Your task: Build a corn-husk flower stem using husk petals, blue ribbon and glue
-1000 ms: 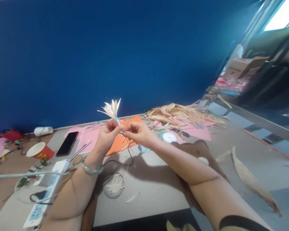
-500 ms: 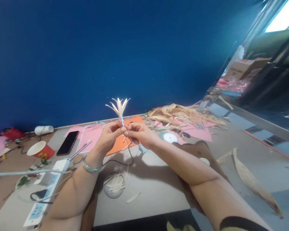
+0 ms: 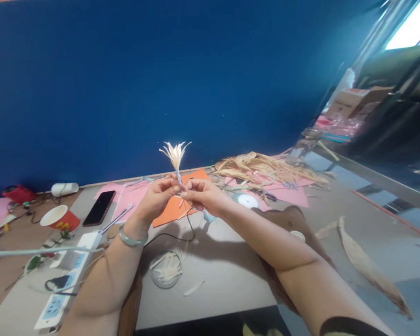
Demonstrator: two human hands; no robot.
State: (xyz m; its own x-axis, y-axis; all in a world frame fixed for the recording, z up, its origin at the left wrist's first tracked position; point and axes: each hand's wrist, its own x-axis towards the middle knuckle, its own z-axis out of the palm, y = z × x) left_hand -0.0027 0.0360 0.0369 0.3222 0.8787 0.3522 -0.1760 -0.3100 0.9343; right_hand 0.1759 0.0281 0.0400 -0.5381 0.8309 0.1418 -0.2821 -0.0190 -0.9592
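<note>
A small pale husk flower (image 3: 175, 152) stands upright on a thin blue stem above my two hands. My left hand (image 3: 156, 198), with a green bangle at the wrist, pinches the stem from the left. My right hand (image 3: 203, 195) pinches the same stem just below, fingertips touching those of the left. Both hands hover over an orange paper sheet (image 3: 168, 214) on the grey table (image 3: 224, 275).
A clear dish of husk strips (image 3: 166, 269) lies below my hands. A black phone (image 3: 98, 208), red paper cup (image 3: 59, 218) and white power strip (image 3: 65, 280) sit left. A pile of dried husks (image 3: 266, 169), pink paper and a tape roll (image 3: 248, 201) lie right.
The flower has swung from tilting left to standing upright and shifted slightly right. Its petals have drawn closer together. Both hands stay pinched on the stem.
</note>
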